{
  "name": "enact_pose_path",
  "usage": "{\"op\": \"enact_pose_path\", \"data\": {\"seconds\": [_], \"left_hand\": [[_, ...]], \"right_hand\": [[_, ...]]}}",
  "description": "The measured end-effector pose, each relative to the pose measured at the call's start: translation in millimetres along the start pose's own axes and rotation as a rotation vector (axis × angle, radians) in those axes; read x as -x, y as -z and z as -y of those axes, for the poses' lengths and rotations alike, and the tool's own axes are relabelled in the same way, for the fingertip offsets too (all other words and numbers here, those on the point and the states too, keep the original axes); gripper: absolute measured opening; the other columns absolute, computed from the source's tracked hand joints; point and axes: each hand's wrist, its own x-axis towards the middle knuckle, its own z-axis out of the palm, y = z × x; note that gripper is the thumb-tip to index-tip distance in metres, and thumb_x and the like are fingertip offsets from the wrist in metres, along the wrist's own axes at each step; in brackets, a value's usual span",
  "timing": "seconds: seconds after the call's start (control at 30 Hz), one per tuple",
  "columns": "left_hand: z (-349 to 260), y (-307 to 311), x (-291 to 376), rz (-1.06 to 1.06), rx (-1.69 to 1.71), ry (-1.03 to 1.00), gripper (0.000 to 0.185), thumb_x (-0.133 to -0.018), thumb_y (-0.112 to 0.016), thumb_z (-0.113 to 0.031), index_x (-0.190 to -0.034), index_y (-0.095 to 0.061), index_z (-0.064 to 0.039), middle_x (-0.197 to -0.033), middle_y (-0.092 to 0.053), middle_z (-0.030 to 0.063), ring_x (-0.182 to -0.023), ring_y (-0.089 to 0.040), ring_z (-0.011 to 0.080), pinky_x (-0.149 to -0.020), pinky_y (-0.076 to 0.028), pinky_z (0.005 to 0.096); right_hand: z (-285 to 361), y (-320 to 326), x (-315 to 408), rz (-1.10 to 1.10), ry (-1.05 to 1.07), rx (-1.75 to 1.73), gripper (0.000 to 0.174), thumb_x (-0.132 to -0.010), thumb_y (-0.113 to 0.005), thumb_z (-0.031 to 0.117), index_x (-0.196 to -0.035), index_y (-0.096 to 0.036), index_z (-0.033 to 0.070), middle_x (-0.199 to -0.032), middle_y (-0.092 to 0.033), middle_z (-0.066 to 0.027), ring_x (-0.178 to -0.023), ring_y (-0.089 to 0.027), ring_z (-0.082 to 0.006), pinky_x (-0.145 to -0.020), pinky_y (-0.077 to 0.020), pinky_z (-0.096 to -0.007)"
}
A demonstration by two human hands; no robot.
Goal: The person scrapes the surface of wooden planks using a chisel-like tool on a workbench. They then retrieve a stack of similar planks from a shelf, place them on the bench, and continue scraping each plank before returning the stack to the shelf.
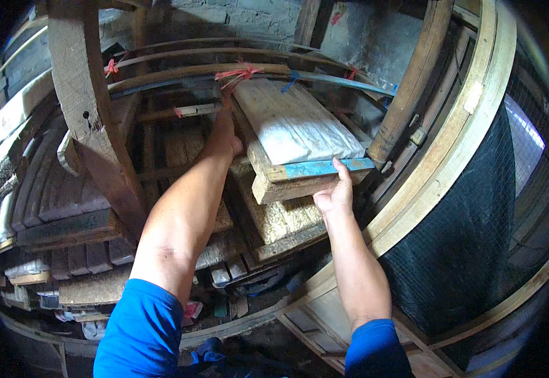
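A wooden tray (261,166) with a worn blue strip along its near edge carries a row of long, pale slabs (298,120), which look wrapped in plastic. My right hand (335,193) grips the near edge, its thumb on top and its fingers out of sight beneath. At the tray's left side, toward the far end, my left hand (229,125) holds the side rail; shadow obscures its fingers. Directly below is another wooden frame (293,243) with a pale, grainy slab (286,219) in it.
A thick wooden post (78,94) rises at left, beside stacked trays of wrapped slabs (61,179). Poles (198,71) tied with red string (239,73) cross behind the tray. At right stand a bamboo pole (411,80) and a wooden-framed mesh panel (458,245).
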Motion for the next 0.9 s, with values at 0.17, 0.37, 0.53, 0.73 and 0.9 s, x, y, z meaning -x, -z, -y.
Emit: {"op": "enact_pose_path", "data": {"seconds": [0.17, 0.37, 0.53, 0.73, 0.9], "left_hand": [[-1.2, 5.7, -6.3, -0.075, 0.051, 0.064, 0.059, -0.106, -0.050, -0.057, -0.138, -0.063, -0.009, -0.141, -0.065, 0.0169, -0.127, -0.064, 0.0381, -0.110, -0.048, 0.0597], [6.0, 0.7, -2.1, -0.082, 0.084, 0.036, 0.056, -0.107, -0.047, -0.054, -0.135, -0.064, -0.009, -0.141, -0.065, 0.0180, -0.127, -0.063, 0.0385, -0.112, -0.048, 0.0581], [5.7, 24.2, -17.0, 0.029, 0.118, -0.028, 0.065, -0.106, -0.044, -0.061, -0.143, -0.058, -0.009, -0.144, -0.062, 0.0208, -0.131, -0.060, 0.0382, -0.112, -0.048, 0.0541], [8.9, 27.1, -13.2, 0.198, 0.103, 0.083, 0.075, -0.106, -0.041, -0.067, -0.148, -0.053, -0.006, -0.143, -0.061, 0.0214, -0.129, -0.062, 0.0371, -0.113, -0.048, 0.0524], [12.7, 36.6, -15.9, 0.287, 0.137, -0.017, 0.077, -0.104, -0.045, -0.069, -0.146, -0.055, -0.005, -0.140, -0.063, 0.0216, -0.125, -0.064, 0.0392, -0.108, -0.052, 0.0539]], "right_hand": [[-8.1, -5.8, 10.0, 0.013, 0.064, -0.006, 0.064, -0.081, -0.087, 0.022, -0.138, -0.059, 0.013, -0.141, -0.062, -0.0059, -0.131, -0.058, -0.0281, -0.118, -0.0416, -0.0524], [-2.3, -3.2, 8.4, -0.006, 0.124, 0.019, 0.060, -0.082, -0.085, 0.020, -0.137, -0.060, 0.012, -0.136, -0.064, -0.0042, -0.129, -0.058, -0.0266, -0.117, -0.0420, -0.0504], [3.7, -29.7, 31.6, 0.031, 0.251, 0.041, 0.059, -0.083, -0.083, 0.015, -0.137, -0.061, 0.009, -0.136, -0.063, -0.0050, -0.126, -0.060, -0.0253, -0.115, -0.0445, -0.0482], [15.1, -41.6, 59.8, -0.013, 0.306, 0.027, 0.057, -0.086, -0.081, 0.010, -0.138, -0.060, 0.010, -0.135, -0.063, -0.0060, -0.126, -0.059, -0.0250, -0.113, -0.0465, -0.0497], [15.6, -48.8, 79.3, -0.078, 0.379, 0.055, 0.063, -0.086, -0.081, 0.009, -0.144, -0.055, 0.011, -0.138, -0.061, -0.0061, -0.128, -0.058, -0.0249, -0.112, -0.0476, -0.0488]]}}
